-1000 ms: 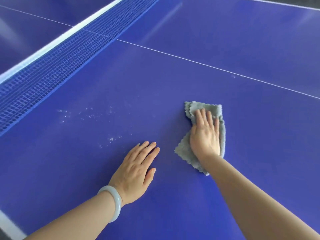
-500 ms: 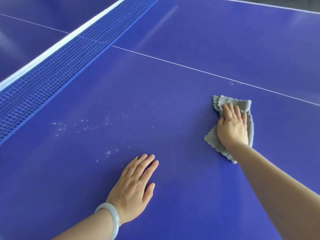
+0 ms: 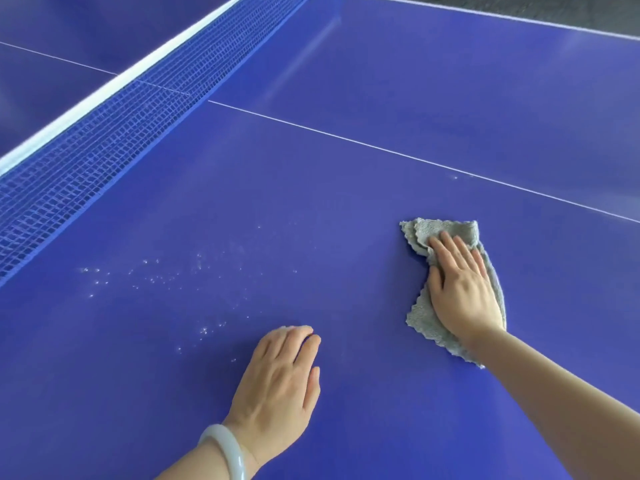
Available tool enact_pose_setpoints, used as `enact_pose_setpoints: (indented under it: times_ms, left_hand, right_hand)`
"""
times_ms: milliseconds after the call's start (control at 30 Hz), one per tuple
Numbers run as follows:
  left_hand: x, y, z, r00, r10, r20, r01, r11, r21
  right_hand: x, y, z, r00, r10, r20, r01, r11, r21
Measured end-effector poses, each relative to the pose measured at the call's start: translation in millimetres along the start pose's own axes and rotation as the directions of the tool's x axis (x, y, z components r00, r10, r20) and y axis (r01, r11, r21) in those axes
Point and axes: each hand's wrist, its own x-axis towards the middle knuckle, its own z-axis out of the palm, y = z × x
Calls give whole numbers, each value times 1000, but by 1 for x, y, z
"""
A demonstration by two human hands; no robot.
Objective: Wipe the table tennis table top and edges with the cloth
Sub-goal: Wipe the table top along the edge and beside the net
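Note:
A crumpled grey cloth (image 3: 420,317) lies on the blue table tennis table (image 3: 311,188), to the right of centre. My right hand (image 3: 462,289) presses flat on the cloth with straight fingers pointing away from me. My left hand (image 3: 277,382) rests on the bare table top nearer to me, its fingertips bent down onto the surface. It holds nothing. A pale bangle (image 3: 225,452) sits on the left wrist. Small white specks (image 3: 152,275) are scattered on the table left of my hands.
The blue net (image 3: 114,133) with its white top band runs diagonally across the upper left. A thin white centre line (image 3: 381,150) crosses the table beyond the cloth. The far table edge (image 3: 519,19) with its white border shows at the top right.
My right hand first slid the cloth to the right, then back a little leftward and nearer. My left hand's fingers have bent at the tips.

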Motion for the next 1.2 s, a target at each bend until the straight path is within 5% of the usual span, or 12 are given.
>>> enact_pose_setpoints:
  times_ms: [233,600,800,967,1033,1100,1200]
  left_hand:
    - [65,1,5,991,-130,40,130,991,-11]
    - [68,-1,14,993,-121,13,121,992,24]
    - [67,0,12,992,-123,13,123,992,26]
    - [68,0,14,993,-121,4,121,993,18]
    - [68,-1,15,992,-123,13,123,992,12]
    - [67,-1,14,992,-127,12,127,992,9]
    - [67,0,12,992,-127,8,127,992,-7]
  right_hand:
    - [37,17,-5,983,167,-75,-159,982,105]
    - [164,8,-3,937,328,-116,-303,933,191]
    - [142,-36,14,995,-69,66,59,988,141]
    - [43,-7,2,824,-536,183,531,844,80]
    - [49,23,-8,889,-444,111,448,894,-10]
    - [65,41,-13,994,-109,16,109,994,-19]
    - [63,10,-2,977,201,-71,-200,980,25]
